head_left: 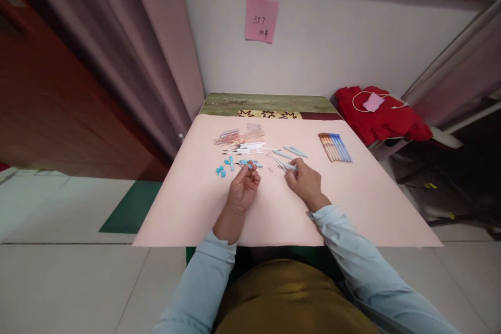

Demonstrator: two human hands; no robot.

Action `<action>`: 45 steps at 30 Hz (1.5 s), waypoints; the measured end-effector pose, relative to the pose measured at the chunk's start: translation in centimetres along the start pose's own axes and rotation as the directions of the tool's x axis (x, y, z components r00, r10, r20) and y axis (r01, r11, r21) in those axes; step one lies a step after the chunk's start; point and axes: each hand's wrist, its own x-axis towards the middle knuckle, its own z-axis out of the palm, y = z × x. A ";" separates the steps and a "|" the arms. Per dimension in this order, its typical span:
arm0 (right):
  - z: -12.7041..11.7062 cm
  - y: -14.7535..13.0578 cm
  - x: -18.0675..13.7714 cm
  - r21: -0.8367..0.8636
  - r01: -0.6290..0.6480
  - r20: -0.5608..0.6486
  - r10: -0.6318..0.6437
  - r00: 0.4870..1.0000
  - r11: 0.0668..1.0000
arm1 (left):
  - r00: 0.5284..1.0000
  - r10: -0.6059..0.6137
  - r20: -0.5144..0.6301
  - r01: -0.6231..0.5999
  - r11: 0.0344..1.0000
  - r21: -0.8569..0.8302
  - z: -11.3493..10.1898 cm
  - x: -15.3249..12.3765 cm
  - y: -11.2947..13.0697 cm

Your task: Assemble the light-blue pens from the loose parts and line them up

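My left hand [245, 188], palm turned up, pinches a small light-blue pen part [251, 166] between thumb and fingertips. My right hand [307, 182] is closed on a pale-blue pen barrel [288, 166]; a thin white stick beside it points up and left. Just beyond my hands lie white pen refills [252, 148] with dark tips. Further pale-blue barrels [295, 151] rest behind my right hand. Left of my left hand are small bright-blue pieces [221, 171] and a short blue tube [231, 163]. Tiny clear pieces [270, 169] lie between the hands.
Pink-white paper [188, 209] covers the table. Clear and reddish thin parts [230, 137] are heaped at the back left. A row of brown and blue pens [335, 147] lies at the right. Beyond the table's right edge, red cloth [376, 120] carries a white cable.
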 end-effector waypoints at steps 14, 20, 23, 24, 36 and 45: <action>0.7 0.0 -0.4 -0.117 -0.034 -0.060 0.027 0.998 0.993 | 0.997 -0.008 0.072 0.005 0.999 0.035 -0.7 0.1 -0.4; -1.1 -1.9 -2.2 0.342 -0.087 -0.079 0.121 0.990 0.936 | 0.991 -0.081 0.111 0.067 0.990 0.124 -0.4 -0.6 -0.4; -1.6 -3.6 -3.1 0.506 -0.071 0.070 0.042 0.997 0.860 | 0.985 -0.113 0.128 0.096 0.987 0.131 -0.3 -0.9 -0.4; -1.6 -4.1 -3.3 0.522 -0.073 0.102 0.023 0.994 0.850 | 0.985 -0.113 0.130 0.096 0.987 0.129 -0.3 -0.9 -0.4; -3.7 -4.8 -4.8 0.492 -0.056 0.084 0.017 0.996 0.869 | 0.995 0.095 -0.015 -0.096 0.993 -0.065 0.1 0.0 -0.3; -3.6 -4.4 -6.4 0.333 -0.025 0.120 -0.016 0.993 0.943 | 0.994 0.103 -0.044 -0.107 0.989 -0.105 0.3 0.0 -0.2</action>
